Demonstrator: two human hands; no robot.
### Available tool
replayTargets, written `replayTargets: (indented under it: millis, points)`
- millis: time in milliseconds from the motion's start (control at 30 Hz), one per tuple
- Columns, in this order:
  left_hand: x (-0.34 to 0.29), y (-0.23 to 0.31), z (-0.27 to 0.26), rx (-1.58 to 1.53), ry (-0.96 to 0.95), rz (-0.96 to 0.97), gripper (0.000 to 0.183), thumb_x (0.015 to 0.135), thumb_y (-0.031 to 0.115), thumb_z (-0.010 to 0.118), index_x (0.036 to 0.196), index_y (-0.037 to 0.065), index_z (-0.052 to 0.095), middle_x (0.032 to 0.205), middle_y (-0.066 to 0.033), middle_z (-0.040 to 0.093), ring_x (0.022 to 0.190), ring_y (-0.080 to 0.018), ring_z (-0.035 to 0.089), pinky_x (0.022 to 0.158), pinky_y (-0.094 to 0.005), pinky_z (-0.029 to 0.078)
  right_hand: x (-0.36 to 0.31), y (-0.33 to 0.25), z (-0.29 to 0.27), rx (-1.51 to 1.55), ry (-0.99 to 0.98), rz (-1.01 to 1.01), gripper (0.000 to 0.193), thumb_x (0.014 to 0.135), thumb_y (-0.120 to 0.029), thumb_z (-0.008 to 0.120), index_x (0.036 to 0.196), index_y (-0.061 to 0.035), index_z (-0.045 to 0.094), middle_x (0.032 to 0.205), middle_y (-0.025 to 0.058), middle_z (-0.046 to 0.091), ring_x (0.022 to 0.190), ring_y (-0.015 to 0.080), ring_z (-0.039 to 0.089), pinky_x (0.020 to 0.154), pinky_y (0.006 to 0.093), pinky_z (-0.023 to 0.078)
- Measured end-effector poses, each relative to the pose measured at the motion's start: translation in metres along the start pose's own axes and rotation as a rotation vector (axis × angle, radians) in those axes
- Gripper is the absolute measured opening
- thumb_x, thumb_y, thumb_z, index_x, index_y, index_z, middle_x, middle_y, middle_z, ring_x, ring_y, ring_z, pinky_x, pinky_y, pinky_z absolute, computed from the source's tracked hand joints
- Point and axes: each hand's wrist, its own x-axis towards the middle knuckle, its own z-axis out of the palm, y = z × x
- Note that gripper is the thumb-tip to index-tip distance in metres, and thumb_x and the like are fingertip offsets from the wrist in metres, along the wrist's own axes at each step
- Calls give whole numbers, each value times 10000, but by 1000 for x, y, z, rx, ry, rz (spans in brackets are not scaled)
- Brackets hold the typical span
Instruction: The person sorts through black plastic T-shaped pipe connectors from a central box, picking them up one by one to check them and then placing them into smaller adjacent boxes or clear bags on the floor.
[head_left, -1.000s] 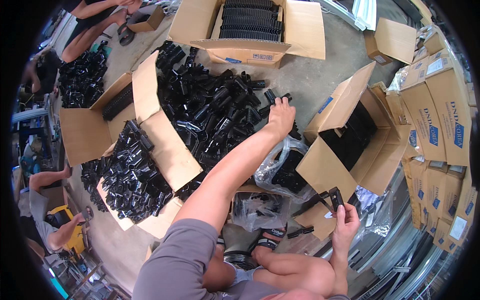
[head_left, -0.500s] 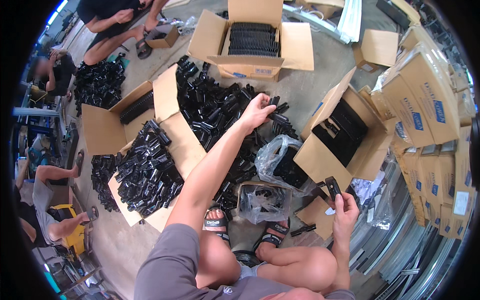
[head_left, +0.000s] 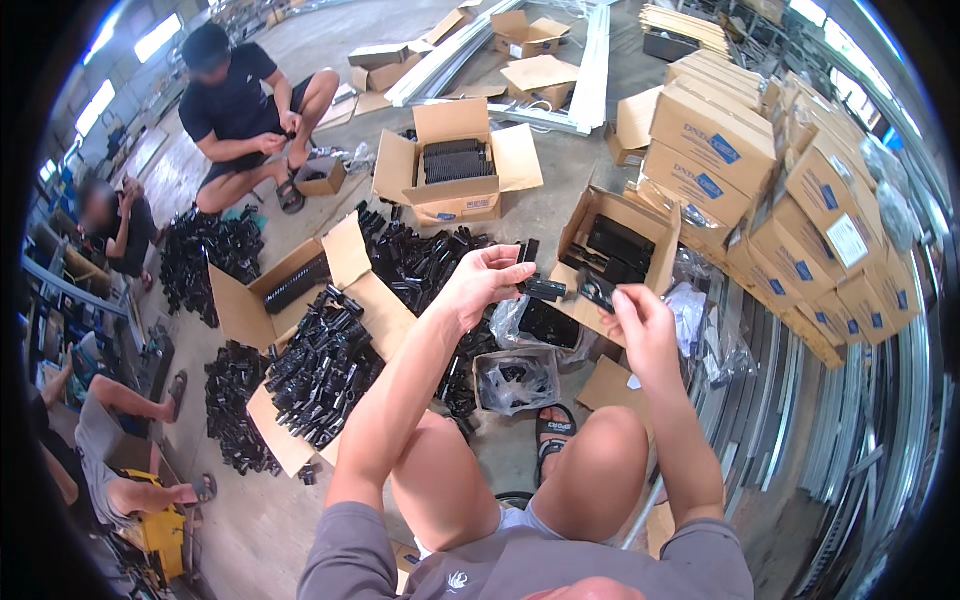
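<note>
My left hand (head_left: 485, 285) is closed on a black part (head_left: 543, 289), which looks like a small bracket or clip; a second dark piece stands upright by its fingertips. Close on its right, my right hand (head_left: 642, 322) pinches another black part (head_left: 598, 292). The two parts are near each other, and a small gap seems to stay between them. Beneath my hands are a clear plastic bag (head_left: 508, 322) and a small carton lined with plastic (head_left: 483, 398), both with black pieces inside. An open carton (head_left: 655, 215) holding black parts stands just beyond my right hand.
A heap of black parts (head_left: 325, 375) lies on cardboard at left, with more heaps on the floor. An open carton (head_left: 450, 120) of stacked black pieces stands ahead. Sealed cartons (head_left: 715, 150) and long metal profiles (head_left: 800, 400) line the right. A co-worker (head_left: 235, 110) sits far left.
My right hand has moved up and left with its black part, toward my left hand. My left hand has come back from over the pile holding a part. The view has tilted upward.
</note>
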Motion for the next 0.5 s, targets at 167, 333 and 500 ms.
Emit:
replayTargets:
  millis: [167, 333, 500]
  points:
    - [-35, 14, 11, -170, 281, -2, 330, 888, 186, 727, 1141, 32, 582, 1052, -73, 642, 964, -199, 647, 898, -373, 542, 26, 52, -12, -265, -30, 184, 314, 931, -260, 605, 944, 45, 683, 760, 116, 705, 690, 135, 673, 626, 291, 525]
    - [-49, -4, -4, -337, 394, 27, 340, 881, 182, 732, 1115, 28, 540, 1009, -103, 632, 901, -225, 674, 826, -356, 608, 42, 122, -4, -1009, -446, 212, 371, 812, -266, 635, 932, 77, 708, 957, 285, 688, 935, 419, 677, 864, 469, 531]
    - [-65, -18, -19, -421, 449, 49, 320, 887, 184, 722, 1114, 79, 522, 1013, -125, 623, 921, -260, 681, 873, -386, 610, 65, 103, 37, -1233, -619, 107, 353, 814, -234, 626, 971, 72, 704, 1008, 294, 679, 1005, 430, 658, 901, 485, 525]
